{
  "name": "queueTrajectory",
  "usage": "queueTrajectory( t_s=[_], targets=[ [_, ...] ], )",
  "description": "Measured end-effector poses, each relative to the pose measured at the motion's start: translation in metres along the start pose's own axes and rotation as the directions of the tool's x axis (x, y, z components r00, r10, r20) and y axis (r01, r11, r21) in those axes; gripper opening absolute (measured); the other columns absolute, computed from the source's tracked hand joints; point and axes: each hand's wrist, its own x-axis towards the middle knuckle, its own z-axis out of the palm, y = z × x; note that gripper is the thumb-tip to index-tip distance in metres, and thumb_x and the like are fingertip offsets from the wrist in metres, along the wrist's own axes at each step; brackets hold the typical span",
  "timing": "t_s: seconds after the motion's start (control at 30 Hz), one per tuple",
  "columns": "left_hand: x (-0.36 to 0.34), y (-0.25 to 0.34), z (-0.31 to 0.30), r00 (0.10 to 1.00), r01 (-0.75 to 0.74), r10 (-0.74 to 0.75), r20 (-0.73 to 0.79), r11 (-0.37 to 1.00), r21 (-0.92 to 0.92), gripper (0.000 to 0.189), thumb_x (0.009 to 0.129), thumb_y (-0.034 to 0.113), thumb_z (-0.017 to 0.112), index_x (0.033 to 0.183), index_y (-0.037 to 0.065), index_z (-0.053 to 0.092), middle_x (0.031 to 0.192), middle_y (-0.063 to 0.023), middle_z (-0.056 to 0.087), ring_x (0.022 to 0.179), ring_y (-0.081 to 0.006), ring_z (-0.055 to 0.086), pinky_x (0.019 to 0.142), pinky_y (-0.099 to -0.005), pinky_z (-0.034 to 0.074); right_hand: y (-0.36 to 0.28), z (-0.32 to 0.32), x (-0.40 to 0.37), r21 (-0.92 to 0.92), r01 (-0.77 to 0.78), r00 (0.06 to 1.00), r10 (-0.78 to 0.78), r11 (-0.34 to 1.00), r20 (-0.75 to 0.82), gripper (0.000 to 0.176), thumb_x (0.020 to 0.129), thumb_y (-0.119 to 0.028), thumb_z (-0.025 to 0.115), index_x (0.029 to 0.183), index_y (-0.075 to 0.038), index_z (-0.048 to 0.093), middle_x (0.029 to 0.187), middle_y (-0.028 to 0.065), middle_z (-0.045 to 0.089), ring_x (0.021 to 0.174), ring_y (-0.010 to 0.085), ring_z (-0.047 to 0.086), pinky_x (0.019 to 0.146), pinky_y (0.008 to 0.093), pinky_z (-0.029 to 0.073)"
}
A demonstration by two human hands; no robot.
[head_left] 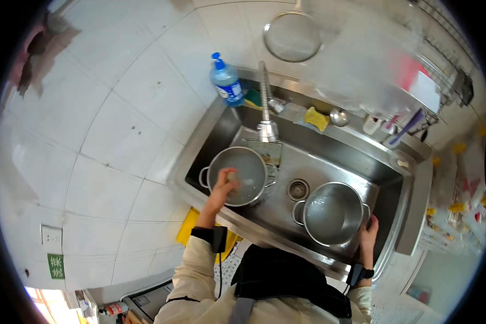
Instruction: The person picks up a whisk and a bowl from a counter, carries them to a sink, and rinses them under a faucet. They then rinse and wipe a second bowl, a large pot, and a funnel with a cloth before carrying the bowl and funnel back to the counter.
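Over the left metal pot (254, 167), my left hand (221, 190) is closed round a small brownish thing (231, 177) whose kind I cannot make out. This pot has two side handles and stands in the left part of the sink, with liquid inside. My right hand (368, 233) is at the right handle of the second metal pot (333, 237), its fingers curled by the handle and partly hidden. That pot stands in the right part of the sink and holds clear water.
The steel sink (302, 151) has a drain (298, 189) between the pots. The faucet (267, 129) hangs above the left pot. Along the back ledge are a soap bottle (228, 83), a yellow sponge (316, 119) and a ladle (338, 117). A strainer (292, 36) hangs on the wall.
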Motion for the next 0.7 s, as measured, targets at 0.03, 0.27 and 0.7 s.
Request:
queueTrajectory(
  t_s=[0.03,0.27,0.7],
  targets=[
    [0.001,-0.005,-0.026,0.955,-0.216,0.271,-0.120,0.913,0.345,0.032,0.076,0.011,0.053,0.107,0.008,0.043,0.088,-0.0021,0.043,0.080,-0.0127,0.046,0.069,-0.0245,0.039,0.012,0.000,0.002,0.026,0.001,1.000,-0.002,1.000,0.021,0.044,0.073,-0.003,0.055,0.115,0.003,0.043,0.113,0.0186,0.048,0.108,0.0300,0.044,0.094,0.0352,0.032],
    [0.035,-0.029,-0.183,0.902,-0.108,0.323,-0.287,0.812,0.574,0.044,0.068,0.003,0.060,0.110,0.005,0.047,0.105,-0.0117,0.049,0.099,-0.0228,0.047,0.085,-0.0314,0.038,0.008,0.010,0.013,0.062,0.002,0.989,-0.011,0.998,0.149,0.052,0.069,-0.005,0.057,0.118,0.003,0.040,0.115,0.0197,0.046,0.108,0.0328,0.044,0.091,0.0371,0.035],
    [0.018,-0.095,0.022,0.955,-0.248,0.108,0.276,0.799,0.547,0.023,0.084,0.015,0.053,0.105,0.006,0.051,0.099,-0.0063,0.055,0.088,-0.0171,0.055,0.076,-0.0290,0.044,-0.027,-0.004,0.067,0.190,-0.647,0.714,0.499,0.738,0.491,0.028,0.077,-0.031,0.061,0.064,-0.008,0.052,0.049,-0.0023,0.037,0.039,0.0086,0.030,0.037,0.0256,0.026]
  ],
)
